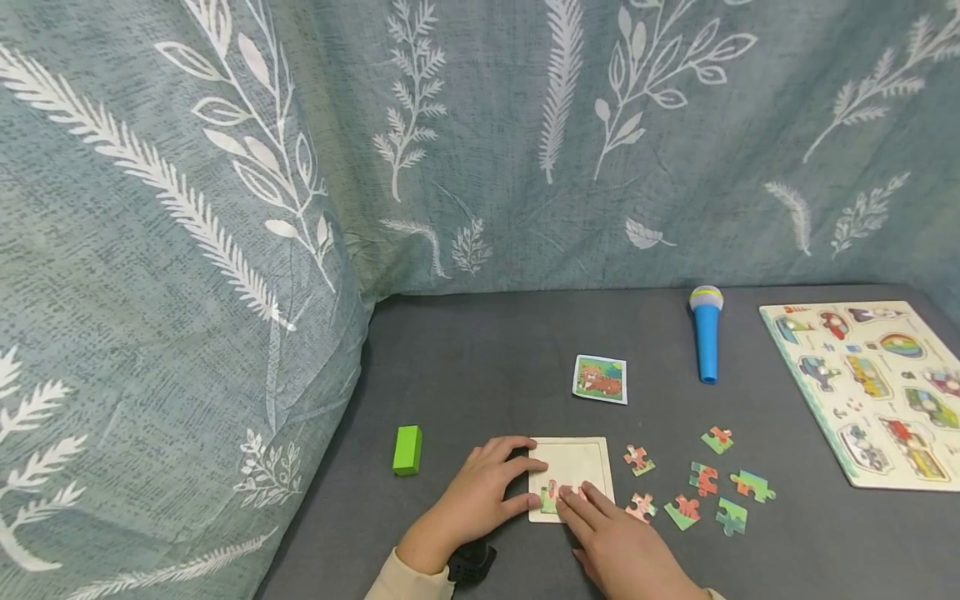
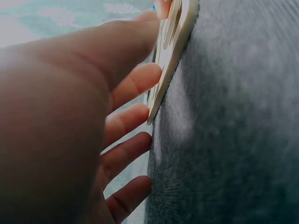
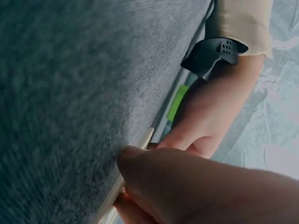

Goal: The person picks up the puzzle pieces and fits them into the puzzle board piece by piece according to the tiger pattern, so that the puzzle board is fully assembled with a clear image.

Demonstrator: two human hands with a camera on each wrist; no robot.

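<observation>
A person's left grip (image 1: 491, 485), fingers spread, touches the left side of a puzzle tray (image 1: 573, 460) as the right grip (image 1: 617, 537), fingers extended, presses pieces inside (image 1: 548, 498), neither clasping anything; loose jigsaw pieces (image 1: 703, 478) lie on the worktop (image 1: 480, 358) right of the tray, nearer the right grip

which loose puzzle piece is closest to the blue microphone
The topmost loose piece in the head view, just below the microphone; the others lie lower.
</observation>
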